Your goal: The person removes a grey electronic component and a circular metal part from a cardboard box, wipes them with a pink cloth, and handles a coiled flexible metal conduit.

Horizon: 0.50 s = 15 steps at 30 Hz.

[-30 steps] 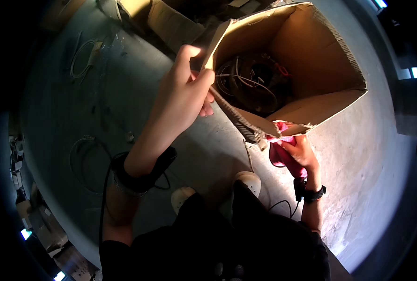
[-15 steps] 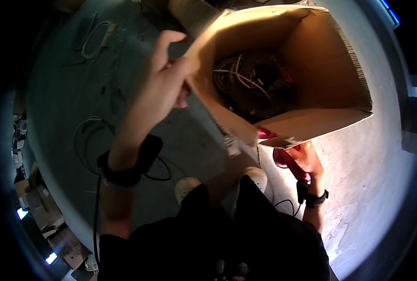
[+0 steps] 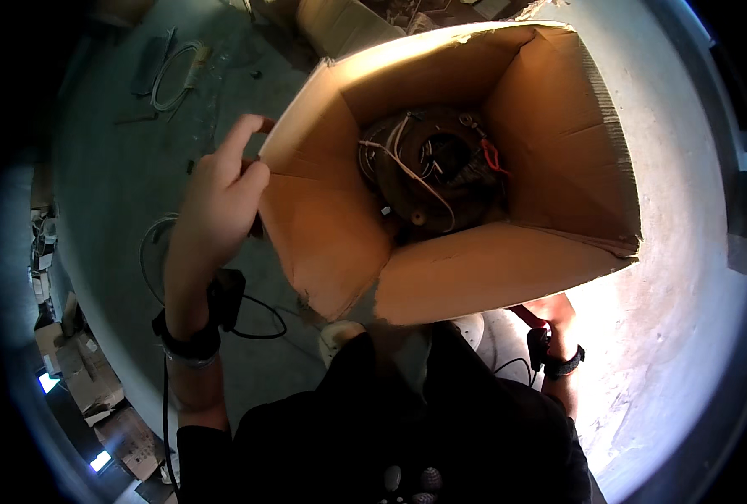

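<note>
The cardboard box (image 3: 558,160) stands open in front of me, holding a dark coiled item (image 3: 424,193) with pale cords and a red loop (image 3: 488,154). My left hand (image 3: 222,189) grips the box's left edge, thumb and fingers curled at it. My right hand (image 3: 555,309) is under the near right edge, mostly hidden; its fingers look bent, with a small bit of red showing beside them. What it grips is hidden. My shoes (image 3: 334,340) show below the box.
The grey floor (image 3: 113,227) carries a white cable loop (image 3: 165,101) with a dark flat piece at the back left. Loose cardboard (image 3: 348,29) lies behind the box. A pile of cartons (image 3: 88,378) stands along the left edge.
The box has shifted down and left in the view, showing more of its inside. My left hand has moved left with its edge. The pink cloth at my right hand is now mostly covered.
</note>
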{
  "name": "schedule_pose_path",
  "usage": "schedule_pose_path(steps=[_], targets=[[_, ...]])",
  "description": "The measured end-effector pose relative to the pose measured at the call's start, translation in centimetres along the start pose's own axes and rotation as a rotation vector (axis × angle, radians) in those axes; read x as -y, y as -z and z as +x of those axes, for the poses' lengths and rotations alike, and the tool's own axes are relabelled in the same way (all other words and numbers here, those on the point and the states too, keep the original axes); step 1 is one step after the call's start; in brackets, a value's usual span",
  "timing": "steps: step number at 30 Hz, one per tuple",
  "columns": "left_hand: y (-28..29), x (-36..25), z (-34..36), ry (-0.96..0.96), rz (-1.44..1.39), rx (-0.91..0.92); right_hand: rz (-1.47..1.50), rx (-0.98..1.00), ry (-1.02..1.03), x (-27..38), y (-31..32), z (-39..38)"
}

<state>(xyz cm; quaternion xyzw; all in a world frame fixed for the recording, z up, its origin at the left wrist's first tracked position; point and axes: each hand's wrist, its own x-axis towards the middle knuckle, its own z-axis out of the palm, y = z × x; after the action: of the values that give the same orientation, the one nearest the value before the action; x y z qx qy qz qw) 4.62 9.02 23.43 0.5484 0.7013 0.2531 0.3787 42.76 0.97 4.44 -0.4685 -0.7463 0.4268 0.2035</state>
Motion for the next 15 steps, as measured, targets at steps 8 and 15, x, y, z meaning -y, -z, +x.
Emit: schedule_pose_path(steps=[8, 15], targets=[[1.0, -3.8, 0.7, -0.24, 0.846, 0.084, 0.093, 0.029, 0.015, 1.9, -0.8, 0.6], [-5.8, -10.8, 4.8, -0.746, 0.91, 0.171, 0.021, -0.011, 0.063, 1.6, 0.2, 1.5]])
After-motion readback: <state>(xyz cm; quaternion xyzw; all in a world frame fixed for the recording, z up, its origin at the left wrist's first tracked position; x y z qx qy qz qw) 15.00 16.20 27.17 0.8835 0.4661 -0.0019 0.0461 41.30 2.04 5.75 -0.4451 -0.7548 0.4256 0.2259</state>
